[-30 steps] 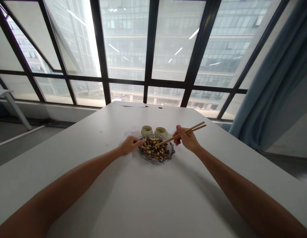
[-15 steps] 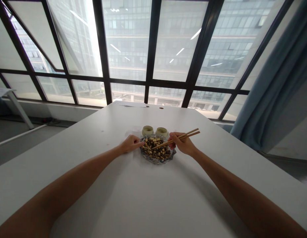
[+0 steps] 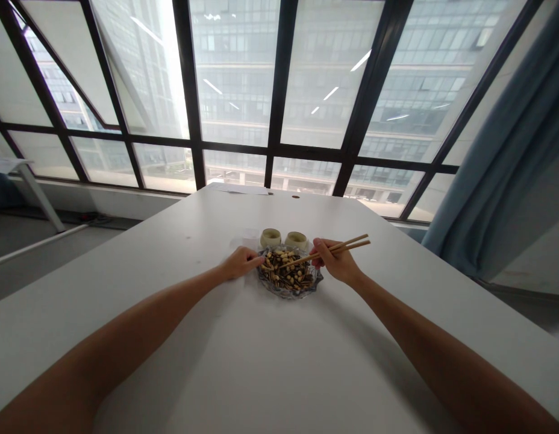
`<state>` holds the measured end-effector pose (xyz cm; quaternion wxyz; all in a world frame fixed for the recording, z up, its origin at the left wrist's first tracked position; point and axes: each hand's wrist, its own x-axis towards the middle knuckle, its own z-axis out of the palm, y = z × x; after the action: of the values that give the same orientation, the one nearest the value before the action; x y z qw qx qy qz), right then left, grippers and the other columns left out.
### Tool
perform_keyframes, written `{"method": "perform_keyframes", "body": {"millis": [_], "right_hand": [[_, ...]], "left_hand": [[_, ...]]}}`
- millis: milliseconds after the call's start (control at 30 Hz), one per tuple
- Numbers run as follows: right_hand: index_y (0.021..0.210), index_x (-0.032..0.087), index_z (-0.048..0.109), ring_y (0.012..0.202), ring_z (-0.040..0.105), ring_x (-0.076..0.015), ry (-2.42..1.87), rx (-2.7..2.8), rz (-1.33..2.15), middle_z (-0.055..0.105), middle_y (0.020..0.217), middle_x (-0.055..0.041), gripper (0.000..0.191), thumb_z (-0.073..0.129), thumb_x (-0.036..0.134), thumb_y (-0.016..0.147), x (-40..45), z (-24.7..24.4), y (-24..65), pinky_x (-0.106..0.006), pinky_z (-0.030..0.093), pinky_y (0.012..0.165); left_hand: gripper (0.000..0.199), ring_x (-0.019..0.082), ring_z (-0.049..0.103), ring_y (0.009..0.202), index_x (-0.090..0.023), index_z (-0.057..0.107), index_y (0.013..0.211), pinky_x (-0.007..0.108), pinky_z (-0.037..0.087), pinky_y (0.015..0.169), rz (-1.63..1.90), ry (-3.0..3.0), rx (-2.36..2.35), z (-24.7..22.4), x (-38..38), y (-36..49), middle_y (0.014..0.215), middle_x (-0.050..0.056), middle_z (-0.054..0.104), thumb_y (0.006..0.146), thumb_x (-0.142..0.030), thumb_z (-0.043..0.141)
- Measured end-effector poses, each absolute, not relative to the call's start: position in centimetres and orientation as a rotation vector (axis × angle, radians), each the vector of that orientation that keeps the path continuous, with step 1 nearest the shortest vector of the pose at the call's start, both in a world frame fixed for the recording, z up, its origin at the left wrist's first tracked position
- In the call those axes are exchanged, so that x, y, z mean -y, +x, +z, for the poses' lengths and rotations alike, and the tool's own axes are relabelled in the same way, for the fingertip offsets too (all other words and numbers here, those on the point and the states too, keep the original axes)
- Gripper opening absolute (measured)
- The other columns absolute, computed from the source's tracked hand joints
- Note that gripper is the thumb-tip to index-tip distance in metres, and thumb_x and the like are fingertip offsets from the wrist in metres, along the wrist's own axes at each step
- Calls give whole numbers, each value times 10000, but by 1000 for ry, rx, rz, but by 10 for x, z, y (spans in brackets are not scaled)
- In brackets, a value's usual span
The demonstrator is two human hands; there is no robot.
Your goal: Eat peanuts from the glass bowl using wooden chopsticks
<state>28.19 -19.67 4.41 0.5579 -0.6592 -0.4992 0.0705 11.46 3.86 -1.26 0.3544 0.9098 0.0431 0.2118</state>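
A clear scalloped glass bowl [image 3: 288, 295] holds a mix of dark seeds and paler nuts [image 3: 292, 276]. My left hand [image 3: 240, 263] is closed at the bowl's left side, its thumb on the rim. My right hand [image 3: 336, 260] grips a pair of wooden chopsticks [image 3: 349, 245] at the bowl's right. Their tips point down-left among the nuts; whether anything is between them is too small to tell. Just behind the bowl stand two small pale green cups, the left cup [image 3: 270, 239] and the right cup [image 3: 296, 240].
The white table [image 3: 270, 361] reaches to the windows. At its far edge lie white paper [image 3: 238, 189] and a small brown round spot [image 3: 296, 196]. A faint clear object [image 3: 250, 235] is left of the cups. A blue curtain [image 3: 491, 157] hangs at the right.
The view has shifted slightly, moving the bowl and cups a little to the right. The chopsticks' tips have moved slightly up and right over the nuts. My left hand keeps its place at the rim.
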Motion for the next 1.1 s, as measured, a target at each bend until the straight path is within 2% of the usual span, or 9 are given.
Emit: {"method": "perform_keyframes", "body": {"millis": [233,667,1100], "right_hand": [[643,188,629,427,576,-146,-1563,1154,211,624,511,-29,583,558,752,776,196,45,277,-253,478,409],[616,179,626,376,537,-125,-1513,1099,172,592,465,-22,616,554,772,765,197,46,280,-233,441,359],[651,164,647,404,567,-117,-1560,1185,179,615,499,-25,581,531,700,841,197,41,287,-214,450,391]], "left_hand": [[566,67,206,490,-190,273,469,241,134,462,571,2402,-157,-13,-40,115,500,-53,183,822,-577,487],[574,66,201,484,-189,297,475,243,129,456,506,2356,-92,-10,-40,114,496,-56,193,812,-606,502],[575,66,209,500,-188,299,488,240,136,466,495,2354,-111,-12,-39,115,507,-57,195,824,-625,464]]}}
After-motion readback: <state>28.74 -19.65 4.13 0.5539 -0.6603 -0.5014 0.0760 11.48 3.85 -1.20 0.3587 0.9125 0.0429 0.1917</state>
